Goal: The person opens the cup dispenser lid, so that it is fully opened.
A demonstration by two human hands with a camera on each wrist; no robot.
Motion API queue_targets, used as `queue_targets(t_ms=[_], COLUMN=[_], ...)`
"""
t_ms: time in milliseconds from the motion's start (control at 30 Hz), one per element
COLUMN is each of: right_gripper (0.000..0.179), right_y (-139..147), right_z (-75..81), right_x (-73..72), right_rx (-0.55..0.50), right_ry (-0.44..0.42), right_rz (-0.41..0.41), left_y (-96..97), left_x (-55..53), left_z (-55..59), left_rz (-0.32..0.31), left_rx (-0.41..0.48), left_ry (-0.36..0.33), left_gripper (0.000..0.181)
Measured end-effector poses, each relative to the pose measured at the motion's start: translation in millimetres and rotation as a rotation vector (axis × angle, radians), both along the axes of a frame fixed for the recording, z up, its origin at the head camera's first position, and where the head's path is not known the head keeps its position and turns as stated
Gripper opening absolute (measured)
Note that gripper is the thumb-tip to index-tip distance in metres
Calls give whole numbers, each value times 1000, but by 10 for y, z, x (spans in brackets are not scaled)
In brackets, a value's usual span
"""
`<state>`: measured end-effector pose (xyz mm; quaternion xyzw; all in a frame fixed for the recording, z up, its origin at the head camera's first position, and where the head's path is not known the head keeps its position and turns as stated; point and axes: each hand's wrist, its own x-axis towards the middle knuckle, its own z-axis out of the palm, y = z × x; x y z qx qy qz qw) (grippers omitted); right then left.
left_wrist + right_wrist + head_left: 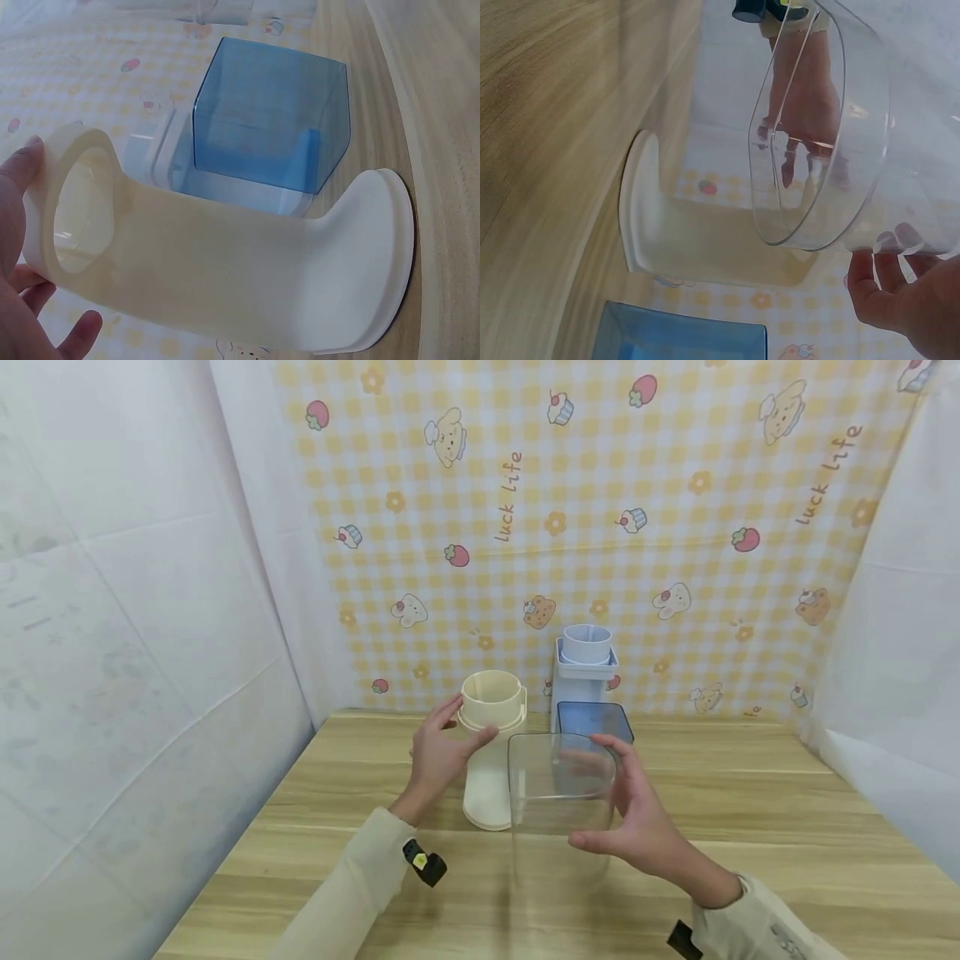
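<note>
A cream stand (486, 781) with a round collar (493, 700) on top and a flat rounded foot stands upright on the table. My left hand (438, 753) grips it by the collar, thumb in front and fingers at the left side. My right hand (637, 820) holds a clear see-through container (558, 827) by its right side, in front of and just right of the stand. In the right wrist view, the fingertips (862, 289) press against the clear wall (922, 180). The collar (105, 202) shows hollow in the left wrist view.
Behind the clear container, a second stand (587, 647), white with a round collar, is near the back edge. A translucent blue square container (596, 720) sits at its foot. The wooden table (750, 827) meets a yellow checked cloth (675, 568) at the back.
</note>
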<state>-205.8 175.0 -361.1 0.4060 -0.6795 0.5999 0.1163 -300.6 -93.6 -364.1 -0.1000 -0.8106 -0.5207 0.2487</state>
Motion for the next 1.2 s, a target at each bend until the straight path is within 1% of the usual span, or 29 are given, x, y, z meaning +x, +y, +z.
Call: queue_targets(t_ms=[167,367,500,633,767,867,1033,1100,1200], right_gripper=[105,103,103,103,102,101,99,99,98], right_y=[-14,-13,-26,-42,-54,-69,-87,-91,-99], right_z=[-17,-73,-113,-152,-195,-218,-237,-243,-252], right_x=[-19,-76,-110,-127,-150,-172,-200,-208,-217], right_rx=[-1,-10,-17,-15,-2,8,12,16,28], right_ry=[-4,-26,-36,-67,-77,-70,-83,-86,-92], right_rz=[3,14,16,-4,-34,-48,-61,-71,-80], left_y=[-4,24,42,55,57,48,44,49,56], left_x=[-73,-156,-214,-281,-347,-396,-481,-516,-572], left_z=[1,10,28,38,32,30,37,39,44], left_rz=[-2,27,33,45,57,61,39,31,36], left_rx=[-6,-4,3,-6,-13,-5,8,6,-8], left_ry=[6,-40,-64,-85,-111,-112,-95,-96,-103], left_gripper=[78,79,79,79,80,79,79,79,79])
